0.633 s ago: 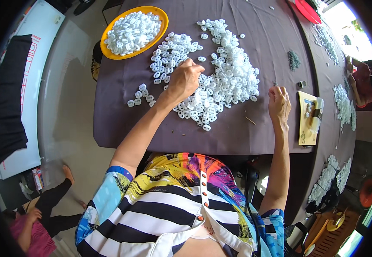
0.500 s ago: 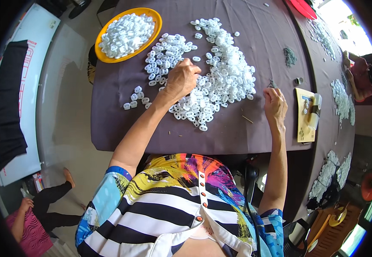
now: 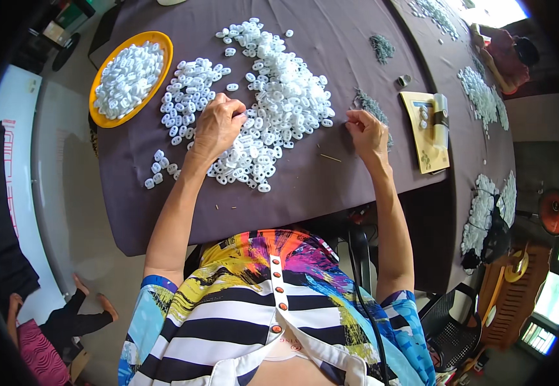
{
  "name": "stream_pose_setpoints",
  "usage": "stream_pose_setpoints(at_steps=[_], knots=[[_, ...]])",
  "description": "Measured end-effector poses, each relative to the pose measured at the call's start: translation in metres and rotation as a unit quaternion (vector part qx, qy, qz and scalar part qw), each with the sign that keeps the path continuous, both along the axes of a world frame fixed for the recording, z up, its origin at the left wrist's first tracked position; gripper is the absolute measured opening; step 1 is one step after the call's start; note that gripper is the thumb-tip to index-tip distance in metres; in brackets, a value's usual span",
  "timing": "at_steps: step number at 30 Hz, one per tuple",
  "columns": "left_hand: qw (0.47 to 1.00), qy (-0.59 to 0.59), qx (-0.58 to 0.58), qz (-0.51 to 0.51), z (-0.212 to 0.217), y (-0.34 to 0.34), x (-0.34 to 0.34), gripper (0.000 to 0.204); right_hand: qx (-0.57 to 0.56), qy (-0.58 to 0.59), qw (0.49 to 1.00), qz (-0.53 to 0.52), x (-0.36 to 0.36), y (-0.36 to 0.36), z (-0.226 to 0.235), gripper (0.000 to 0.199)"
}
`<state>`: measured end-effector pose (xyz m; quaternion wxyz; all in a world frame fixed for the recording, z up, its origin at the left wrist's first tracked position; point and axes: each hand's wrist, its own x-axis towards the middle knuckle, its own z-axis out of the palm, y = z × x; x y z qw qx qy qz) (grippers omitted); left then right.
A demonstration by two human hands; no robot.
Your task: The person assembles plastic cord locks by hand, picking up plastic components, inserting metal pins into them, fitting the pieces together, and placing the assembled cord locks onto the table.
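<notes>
The left hand [image 3: 217, 128] is showing curled fingers at the nine o'clock edge of the heap of white, oval, two-holed, plastic-looking pieces [image 3: 286, 93], which is lying at twelve o'clock, while the right hand [image 3: 369, 136], well apart from it, is showing bent fingers beside a grey-green clump of tiny loose bits [image 3: 373, 105] at half past one. Whether either is pinching anything, I'm not telling from here; picking lightly, by the rims, is probably keeping neighbouring pieces undisturbed
</notes>
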<state>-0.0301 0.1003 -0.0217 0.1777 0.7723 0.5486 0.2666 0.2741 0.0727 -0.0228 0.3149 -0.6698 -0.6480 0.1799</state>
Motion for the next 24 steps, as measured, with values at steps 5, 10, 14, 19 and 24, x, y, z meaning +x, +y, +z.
stream_pose_setpoints(at_steps=[5, 10, 14, 19, 24], knots=[[1.000, 0.018, 0.013, 0.010, -0.007, 0.001, 0.000, 0.010, 0.006, -0.009, 1.000, 0.020, 0.000, -0.003, 0.007, 0.020], [0.999, -0.019, 0.022, 0.016, -0.011, 0.001, -0.003, 0.008, 0.020, -0.001, 1.000, 0.005, 0.005, -0.003, 0.000, 0.021], [0.967, -0.227, -0.080, 0.077, -0.004, -0.004, -0.002, 0.009, 0.051, -0.066, 0.996, 0.033, 0.004, 0.001, -0.002, 0.015], [0.904, -0.385, -0.152, 0.110, 0.013, -0.038, 0.004, 0.009, 0.080, -0.149, 0.985, 0.045, -0.006, -0.002, 0.005, 0.006], [0.842, -0.461, -0.275, 0.046, 0.009, -0.081, 0.020, 0.006, 0.039, -0.069, 0.996, 0.047, -0.016, -0.008, 0.006, 0.005]])
